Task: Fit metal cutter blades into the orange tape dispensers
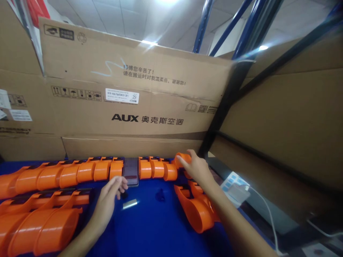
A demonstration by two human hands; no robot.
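Observation:
My right hand [197, 167] reaches to the back right of the blue table, thumb and fingers around an orange curved plastic part [181, 161]. Beside it stands a short row of similar orange parts [157, 169]. My left hand [114, 189] hovers over the middle, its fingers loosely curled and apart, with nothing visible in them. It is near the end of a longer orange row [86, 172] and a dark flat device [131, 172]. A small black piece [124, 195] shows just below its fingertips; I cannot tell whether they touch.
Larger orange parts [59, 228] lie at the front left, others [199, 214] under my right forearm. A light strip [130, 204] and a small dark piece [160, 195] rest on the blue surface [152, 232]. Cardboard [150, 96] stands behind; a white charger [237, 192] with cable is right.

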